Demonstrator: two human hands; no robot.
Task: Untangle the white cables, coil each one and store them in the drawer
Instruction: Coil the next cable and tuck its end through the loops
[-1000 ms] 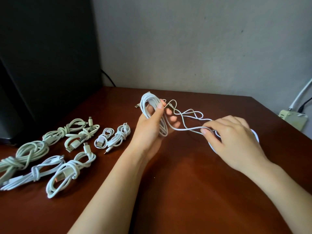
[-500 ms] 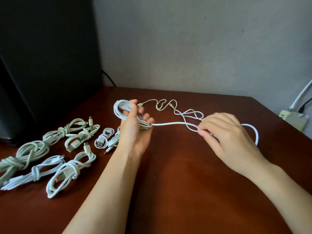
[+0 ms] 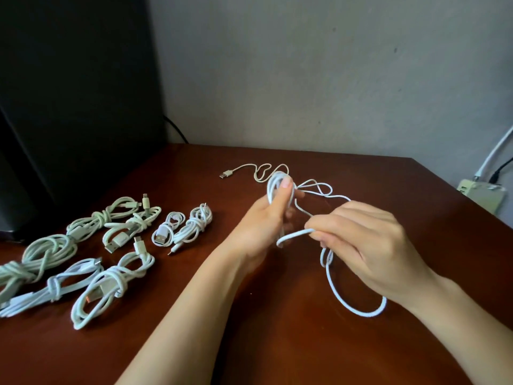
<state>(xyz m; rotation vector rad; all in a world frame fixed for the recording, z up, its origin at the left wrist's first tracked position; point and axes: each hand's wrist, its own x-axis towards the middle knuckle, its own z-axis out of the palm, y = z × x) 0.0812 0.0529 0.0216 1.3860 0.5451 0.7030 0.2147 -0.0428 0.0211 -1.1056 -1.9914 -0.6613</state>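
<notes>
Both hands had drawn closer together above the table [image 3: 277,345].
Left hand [image 3: 261,226], thumb upright, gripped the coiled loops of the white cable [image 3: 273,186]; right hand [image 3: 369,245] pinched its loose strand just beside, slack looping down onto the wood, finished bundles [image 3: 111,284] lying left.

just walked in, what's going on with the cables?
A person is coiling a white cable: the left hand grips the wound loops, the right hand pinches the loose length, which hangs in a loop to the table. A strand ending in a USB plug lies behind. Several tied bundles lie at left.
</notes>
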